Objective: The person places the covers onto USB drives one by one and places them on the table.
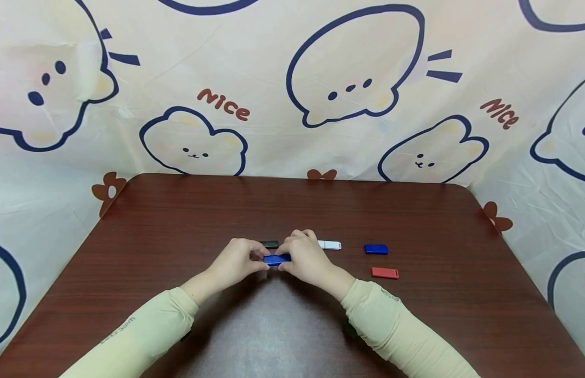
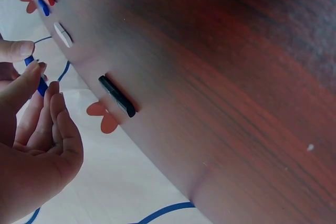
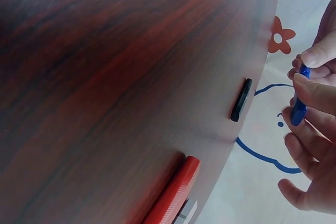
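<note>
A blue USB flash drive (image 1: 276,260) is held above the table between both hands. My left hand (image 1: 233,260) pinches its left end with thumb and fingers, while my right hand (image 1: 304,257) pinches the right end. In the left wrist view the blue drive (image 2: 42,85) is partly covered by fingertips. The right wrist view shows its narrow side (image 3: 298,113) between the fingers. Just behind the hands lie a black USB flash drive (image 1: 270,244) and a white one (image 1: 330,245), the latter partly hidden by my right hand in the head view.
To the right on the brown table (image 1: 415,325) lie another blue stick-like piece (image 1: 376,249) and a red one (image 1: 384,273). Two red pieces show at the far end in the left wrist view. A printed cloth (image 1: 273,142) hangs behind the table.
</note>
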The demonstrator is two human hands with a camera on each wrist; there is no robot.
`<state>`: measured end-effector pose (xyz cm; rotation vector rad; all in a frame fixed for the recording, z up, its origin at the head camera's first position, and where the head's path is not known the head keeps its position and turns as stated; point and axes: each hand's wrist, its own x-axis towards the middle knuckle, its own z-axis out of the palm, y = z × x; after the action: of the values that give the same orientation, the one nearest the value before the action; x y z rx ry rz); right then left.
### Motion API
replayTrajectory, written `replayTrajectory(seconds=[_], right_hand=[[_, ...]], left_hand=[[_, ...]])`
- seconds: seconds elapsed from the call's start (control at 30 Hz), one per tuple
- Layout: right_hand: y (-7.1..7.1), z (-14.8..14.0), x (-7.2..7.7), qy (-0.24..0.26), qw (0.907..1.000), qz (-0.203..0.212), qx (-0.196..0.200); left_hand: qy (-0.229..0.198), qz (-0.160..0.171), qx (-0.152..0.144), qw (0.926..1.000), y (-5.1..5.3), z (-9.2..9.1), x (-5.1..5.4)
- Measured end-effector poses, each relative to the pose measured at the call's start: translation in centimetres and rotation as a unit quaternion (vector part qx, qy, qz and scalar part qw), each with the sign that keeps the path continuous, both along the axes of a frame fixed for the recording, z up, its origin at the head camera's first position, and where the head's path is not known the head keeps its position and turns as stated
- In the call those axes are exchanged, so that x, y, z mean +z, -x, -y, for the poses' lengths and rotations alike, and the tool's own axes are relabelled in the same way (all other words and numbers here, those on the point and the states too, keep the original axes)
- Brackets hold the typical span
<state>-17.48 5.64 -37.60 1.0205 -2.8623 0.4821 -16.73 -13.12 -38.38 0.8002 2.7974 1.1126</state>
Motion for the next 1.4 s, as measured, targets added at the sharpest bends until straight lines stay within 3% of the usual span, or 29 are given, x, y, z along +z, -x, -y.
replayTrajectory(seconds=[0.47, 0.93, 1.4], right_hand=[[-0.07, 0.07, -0.09, 0.018, 0.9998, 0.009, 0.000], [-0.15, 0.14, -0.32, 0.018, 0.9998, 0.011, 0.003], [-0.49, 0.91, -0.83, -0.033, 0.9994, 0.000, -0.012]], left_hand=[[-0.003, 0.004, 0.008, 1.0000, 0.02, 0.13, -0.04], [0.007, 0.002, -0.014, 0.9999, 0.06, 0.15, -0.18], [0.047, -0.018, -0.008, 0.9987, -0.18, -0.07, -0.52]])
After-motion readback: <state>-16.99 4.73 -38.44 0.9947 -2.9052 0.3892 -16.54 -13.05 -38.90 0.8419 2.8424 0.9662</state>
